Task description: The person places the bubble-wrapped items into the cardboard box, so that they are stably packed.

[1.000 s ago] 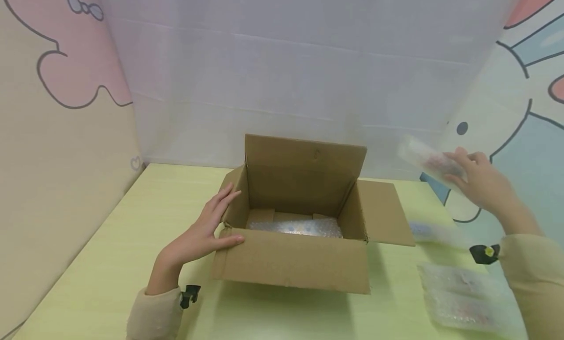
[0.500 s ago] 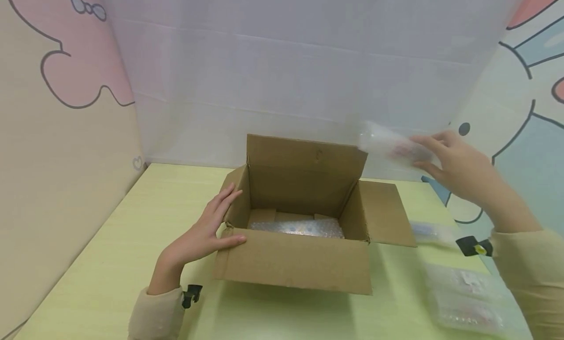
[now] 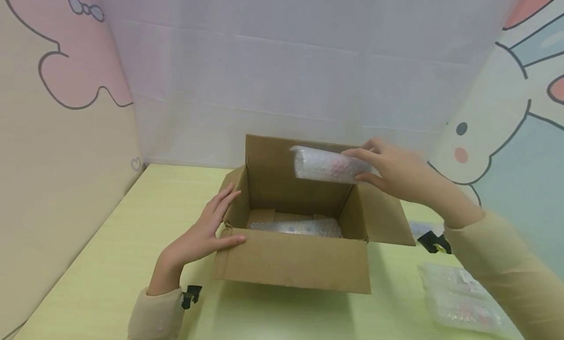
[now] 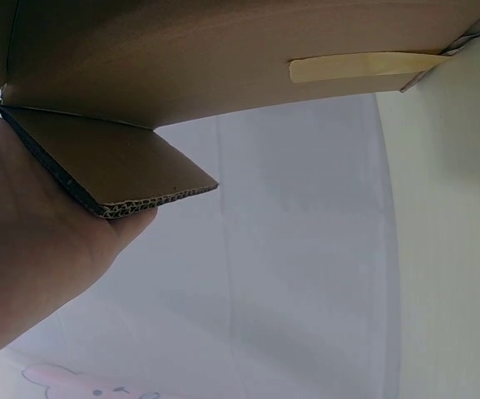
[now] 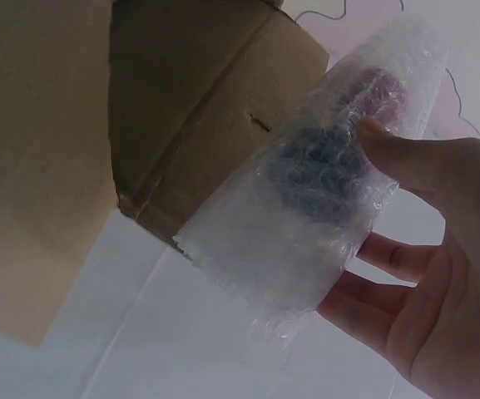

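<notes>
My right hand (image 3: pixel 396 173) pinches a bubble-wrapped packet (image 3: pixel 317 165) between thumb and fingers, above the right rear of an open cardboard box (image 3: pixel 295 261). Through the wrap (image 5: pixel 248 241), dark blue and pinkish-red shapes show in the right wrist view; what they are is blurred. My left hand (image 3: pixel 198 237) rests at the box's left front corner, thumb on the front flap, straight fingers along the left flap (image 4: pixel 115 162). Another bubble-wrapped packet (image 3: pixel 299 227) lies inside the box, its near part hidden by the front wall.
More bubble-wrapped packets (image 3: pixel 462 313) lie on the table's right side, with one (image 3: pixel 425 228) partly behind my right sleeve. The box's right flap (image 3: pixel 385 213) sticks outward and its rear flap stands up. A pale curtain (image 3: pixel 264 76) hangs behind the pale yellow table (image 3: pixel 110 242).
My right hand has carried the wrapped packet leftward from the table's right side to over the box. The left hand and the box have stayed in place.
</notes>
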Demonstrator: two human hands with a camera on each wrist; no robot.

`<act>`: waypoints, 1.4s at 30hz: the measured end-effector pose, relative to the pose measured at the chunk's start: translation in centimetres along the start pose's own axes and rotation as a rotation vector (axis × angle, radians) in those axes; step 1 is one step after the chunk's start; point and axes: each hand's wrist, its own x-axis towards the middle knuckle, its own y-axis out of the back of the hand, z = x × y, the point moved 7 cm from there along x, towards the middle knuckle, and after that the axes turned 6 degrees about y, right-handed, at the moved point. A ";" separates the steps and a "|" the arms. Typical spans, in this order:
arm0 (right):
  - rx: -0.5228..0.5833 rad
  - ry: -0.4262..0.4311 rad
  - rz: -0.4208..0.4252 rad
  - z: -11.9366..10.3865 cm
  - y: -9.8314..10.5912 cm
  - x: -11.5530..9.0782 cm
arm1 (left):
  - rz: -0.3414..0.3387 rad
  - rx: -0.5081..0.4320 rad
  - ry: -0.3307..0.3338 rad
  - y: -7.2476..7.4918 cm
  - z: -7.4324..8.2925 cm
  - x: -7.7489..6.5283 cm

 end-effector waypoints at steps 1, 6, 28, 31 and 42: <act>0.000 0.006 -0.020 -0.4 -0.3 0.5 | 0.000 0.000 -0.001 0.0 0.0 0.0; -0.025 0.053 -0.108 -1.9 -1.9 2.8 | -0.003 -0.010 -0.007 -0.1 0.1 0.0; -0.002 0.148 -0.532 -4.8 -9.9 8.0 | -0.002 0.001 -0.024 -0.1 0.1 0.0; 0.027 0.165 -0.570 -5.1 -10.6 8.3 | -0.005 -0.005 -0.018 0.0 0.3 0.0; 0.134 0.144 -0.734 -4.7 -13.8 9.0 | 0.005 0.016 -0.032 0.0 0.3 0.0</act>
